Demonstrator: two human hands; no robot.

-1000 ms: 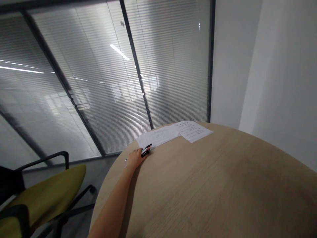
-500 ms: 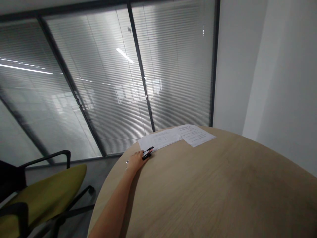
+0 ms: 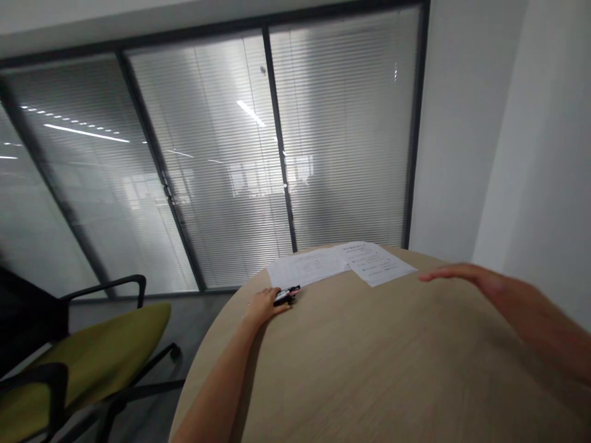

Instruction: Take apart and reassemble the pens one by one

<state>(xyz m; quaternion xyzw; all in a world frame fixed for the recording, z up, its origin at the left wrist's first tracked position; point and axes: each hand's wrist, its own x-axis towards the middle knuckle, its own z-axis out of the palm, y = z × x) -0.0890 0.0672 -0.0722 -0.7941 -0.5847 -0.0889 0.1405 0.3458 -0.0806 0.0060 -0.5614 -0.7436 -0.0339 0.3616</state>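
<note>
Fingertips of the left hand (image 3: pixel 264 306) lie on the near end of a small bundle of black pens (image 3: pixel 287 295). Palm is down on the table (image 3: pixel 369 375). Too small and blurred to tell whether the fingers actually pinch the pens or only rest on them.

Right hand (image 3: pixel 462 274): flat, fingers extended and together, holding nothing. It hovers over the table's far right part, fingertips toward the papers, motion-blurred.

Location of pens: far left edge of the round wood-grain table, just at the near corner of a printed sheet (image 3: pixel 307 269). A second sheet (image 3: pixel 378 264) overlaps that one on its right. Whether the pens touch the paper cannot be told.

Handling (judgement): pens are light, stiff and smooth-barrelled, so likely to roll or fan apart on the flat top. Best taken across the middle of the barrels, all together, thumb opposing fingers, not at the tips.

Surroundings: office chair (image 3: pixel 92 344) with an olive seat at left, glass partition (image 3: pixel 207 172) with blinds behind.

Change from the earlier frames:
- The right hand was absent from view and now reaches in from the right.
- The left hand remains at the pens, posture much the same.
- Pens and sheets show no shift relative to each other.
</note>
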